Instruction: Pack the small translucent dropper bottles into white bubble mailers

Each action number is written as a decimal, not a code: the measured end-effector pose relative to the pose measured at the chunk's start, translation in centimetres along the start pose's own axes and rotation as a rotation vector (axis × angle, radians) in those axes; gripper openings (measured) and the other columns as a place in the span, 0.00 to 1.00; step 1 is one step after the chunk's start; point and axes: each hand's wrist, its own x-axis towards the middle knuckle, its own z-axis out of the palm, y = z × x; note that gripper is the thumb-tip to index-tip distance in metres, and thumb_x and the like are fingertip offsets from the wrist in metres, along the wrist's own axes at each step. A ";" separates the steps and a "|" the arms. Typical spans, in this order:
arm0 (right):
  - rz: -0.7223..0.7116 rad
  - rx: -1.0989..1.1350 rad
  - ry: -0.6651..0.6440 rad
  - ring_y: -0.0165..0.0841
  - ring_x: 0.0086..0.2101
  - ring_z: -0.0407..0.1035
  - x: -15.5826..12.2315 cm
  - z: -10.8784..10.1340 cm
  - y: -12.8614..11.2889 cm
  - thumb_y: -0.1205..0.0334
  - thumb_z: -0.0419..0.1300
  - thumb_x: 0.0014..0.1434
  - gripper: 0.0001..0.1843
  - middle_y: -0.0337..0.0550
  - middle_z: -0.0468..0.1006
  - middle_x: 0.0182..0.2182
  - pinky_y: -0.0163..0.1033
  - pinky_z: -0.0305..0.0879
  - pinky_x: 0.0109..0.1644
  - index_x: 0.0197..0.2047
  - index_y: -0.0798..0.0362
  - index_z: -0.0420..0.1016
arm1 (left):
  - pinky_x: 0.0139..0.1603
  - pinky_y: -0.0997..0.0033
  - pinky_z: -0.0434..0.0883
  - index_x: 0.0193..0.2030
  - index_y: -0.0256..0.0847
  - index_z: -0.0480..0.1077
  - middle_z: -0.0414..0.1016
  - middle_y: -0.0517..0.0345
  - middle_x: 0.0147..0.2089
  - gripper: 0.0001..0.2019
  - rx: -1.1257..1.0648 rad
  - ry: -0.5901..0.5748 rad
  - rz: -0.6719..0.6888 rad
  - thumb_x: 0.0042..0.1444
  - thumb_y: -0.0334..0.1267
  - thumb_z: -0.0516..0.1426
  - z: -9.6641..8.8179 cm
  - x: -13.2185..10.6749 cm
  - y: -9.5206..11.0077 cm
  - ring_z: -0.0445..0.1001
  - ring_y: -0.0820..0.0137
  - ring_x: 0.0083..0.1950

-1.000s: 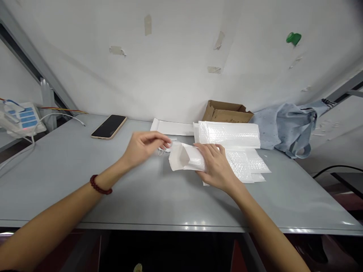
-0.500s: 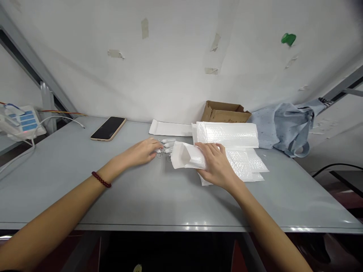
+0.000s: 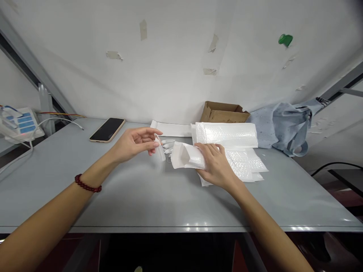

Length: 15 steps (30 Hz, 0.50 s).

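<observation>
My left hand (image 3: 136, 142) pinches a slim white tube-like piece with a loop (image 3: 160, 150) between thumb and fingertips, raised a little off the tabletop. Just behind it lie several similar white pieces with thin wire loops (image 3: 168, 146), partly hidden by the hand and the mailer. My right hand (image 3: 217, 163) is wrapped around a white bubble mailer (image 3: 184, 156), whose mouth gapes toward the left. More white bubble mailers (image 3: 227, 134) lie in a loose pile under and behind my right hand.
A flat white strip-shaped envelope (image 3: 171, 129) lies near the wall. Behind the pile stand an open cardboard box (image 3: 225, 112) and a light blue denim item (image 3: 280, 126). A phone (image 3: 107, 130) and a power strip with cables (image 3: 24, 122) are on the left of the grey table (image 3: 136, 204).
My left hand has lifted one white piece from the bunch and turned, with the palm side now showing. My right hand and its mailer have stayed in place.
</observation>
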 end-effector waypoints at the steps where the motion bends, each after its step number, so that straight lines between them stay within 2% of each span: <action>1: -0.001 -0.001 0.002 0.44 0.47 0.63 0.0 0.0 0.0 0.60 0.54 0.51 0.29 0.50 0.71 0.48 0.52 0.50 0.54 0.56 0.52 0.56 | 0.31 0.72 0.75 0.43 0.39 0.73 0.78 0.54 0.35 0.15 -0.047 0.011 0.011 0.50 0.43 0.62 0.3 -0.1 0.1 0.74 0.73 0.28; 5: -0.013 0.013 0.009 0.46 0.46 0.64 0.0 0.1 0.0 0.60 0.54 0.51 0.29 0.51 0.72 0.47 0.52 0.51 0.53 0.56 0.51 0.56 | 0.35 0.68 0.77 0.34 0.36 0.73 0.80 0.49 0.41 0.11 -0.143 -0.036 -0.030 0.48 0.41 0.64 2.2 -0.4 0.0 0.77 0.68 0.33; 8: -0.014 0.012 0.020 0.46 0.47 0.63 0.0 0.1 0.0 0.60 0.54 0.51 0.28 0.51 0.71 0.48 0.52 0.51 0.53 0.56 0.52 0.57 | 0.41 0.64 0.77 0.28 0.37 0.71 0.80 0.51 0.41 0.09 -0.179 -0.054 -0.032 0.47 0.39 0.65 4.1 -0.9 -0.2 0.78 0.66 0.38; 11: -0.017 -0.003 0.037 0.45 0.47 0.63 -0.1 0.2 -0.2 0.61 0.55 0.50 0.30 0.52 0.71 0.48 0.52 0.50 0.53 0.57 0.53 0.56 | 0.42 0.67 0.75 0.29 0.38 0.74 0.80 0.53 0.42 0.05 -0.013 -0.064 0.101 0.51 0.37 0.62 5.7 -1.4 -0.5 0.77 0.66 0.41; 15: -0.046 -0.023 0.028 0.46 0.47 0.64 -0.1 0.3 -0.5 0.63 0.56 0.49 0.31 0.53 0.72 0.48 0.53 0.51 0.54 0.57 0.54 0.55 | 0.41 0.67 0.73 0.33 0.41 0.76 0.80 0.54 0.39 0.06 0.292 0.018 0.356 0.57 0.34 0.57 6.9 -2.1 -1.0 0.75 0.66 0.41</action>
